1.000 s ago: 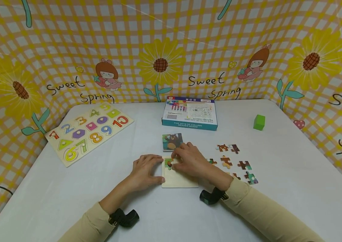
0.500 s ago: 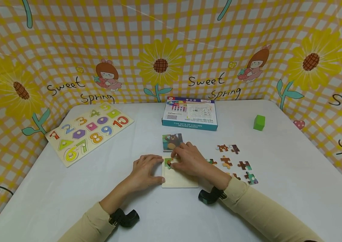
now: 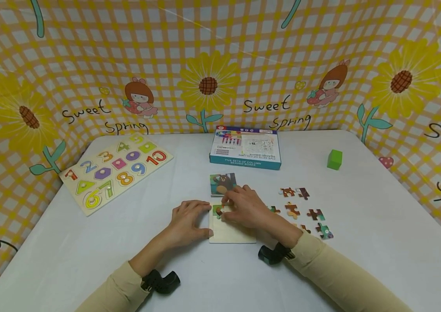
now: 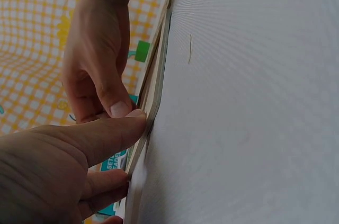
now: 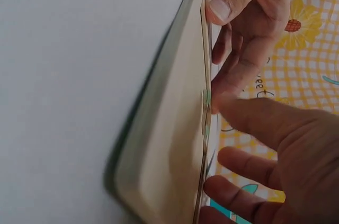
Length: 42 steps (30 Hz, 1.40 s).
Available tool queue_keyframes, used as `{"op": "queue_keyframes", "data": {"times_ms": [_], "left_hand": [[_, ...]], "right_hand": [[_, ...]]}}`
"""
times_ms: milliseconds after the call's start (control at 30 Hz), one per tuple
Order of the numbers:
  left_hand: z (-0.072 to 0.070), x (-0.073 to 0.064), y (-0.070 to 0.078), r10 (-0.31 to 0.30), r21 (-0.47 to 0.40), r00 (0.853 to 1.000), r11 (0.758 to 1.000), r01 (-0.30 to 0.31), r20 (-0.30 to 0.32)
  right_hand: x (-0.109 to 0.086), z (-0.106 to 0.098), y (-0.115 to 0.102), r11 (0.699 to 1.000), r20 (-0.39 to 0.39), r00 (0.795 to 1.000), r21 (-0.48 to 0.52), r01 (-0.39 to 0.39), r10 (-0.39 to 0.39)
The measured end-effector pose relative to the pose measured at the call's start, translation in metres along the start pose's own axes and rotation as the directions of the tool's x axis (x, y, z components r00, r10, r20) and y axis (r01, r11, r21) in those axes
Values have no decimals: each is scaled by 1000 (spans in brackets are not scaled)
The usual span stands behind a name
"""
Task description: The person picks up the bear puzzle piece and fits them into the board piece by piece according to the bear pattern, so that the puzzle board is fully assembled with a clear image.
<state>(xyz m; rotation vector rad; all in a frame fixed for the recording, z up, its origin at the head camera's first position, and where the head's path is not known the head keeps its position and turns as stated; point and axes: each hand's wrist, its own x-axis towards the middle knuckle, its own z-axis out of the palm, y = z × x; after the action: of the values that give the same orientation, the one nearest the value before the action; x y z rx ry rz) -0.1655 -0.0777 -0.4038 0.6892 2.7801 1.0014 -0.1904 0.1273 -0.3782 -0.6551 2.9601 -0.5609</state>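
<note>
A square wooden puzzle board (image 3: 233, 234) lies in front of me, with a green and brown puzzle piece (image 3: 216, 211) in its upper left corner. My left hand (image 3: 187, 223) rests against the board's left edge, thumb and fingers spread along it. Over the board's upper part, my right hand (image 3: 245, 208) pinches a puzzle piece between thumb and fingers beside that corner; the hand covers most of it. In the right wrist view, green bits of puzzle piece (image 5: 207, 98) show in the board (image 5: 164, 144) by the thumb. Just beyond the board lies a bear picture (image 3: 222, 183), partly covered by the right fingers.
Several loose puzzle pieces (image 3: 292, 210) lie to the right of the board, some partly behind the right forearm. A number-and-shape board (image 3: 113, 171) is at the left. Farther back stand a flat toy box (image 3: 245, 148) and a green block (image 3: 335, 159).
Both hands stay at the board almost unmoved. The right hand shifts only very slightly, its thumb still by the corner piece. The whole head view drops a little.
</note>
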Motion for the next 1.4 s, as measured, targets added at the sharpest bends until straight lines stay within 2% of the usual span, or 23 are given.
{"op": "queue_keyframes", "data": {"times_ms": [167, 333, 500, 733, 967, 1400], "left_hand": [[0, 1, 0, 1, -2, 1000, 1000, -1, 0], [1, 1, -1, -7, -4, 1000, 1000, 7, 3], [1, 1, 0, -6, -8, 1000, 1000, 6, -7], [2, -1, -1, 39, 10, 999, 999, -39, -33], [2, 0, 1, -6, -14, 1000, 1000, 5, -11], [3, 1, 0, -3, 3, 1000, 1000, 3, -21]], "right_hand": [[-5, -8, 5, 1000, 13, 1000, 29, 3, -3], [-11, -18, 17, 998, -5, 1000, 51, 31, -30], [-18, -30, 31, 996, -28, 999, 92, 21, -18], [-27, -44, 54, 995, -43, 999, 99, -15, 20], [-35, -55, 81, 989, -33, 996, 124, -84, 88], [-43, -62, 124, 985, -28, 991, 109, -131, 134]]}}
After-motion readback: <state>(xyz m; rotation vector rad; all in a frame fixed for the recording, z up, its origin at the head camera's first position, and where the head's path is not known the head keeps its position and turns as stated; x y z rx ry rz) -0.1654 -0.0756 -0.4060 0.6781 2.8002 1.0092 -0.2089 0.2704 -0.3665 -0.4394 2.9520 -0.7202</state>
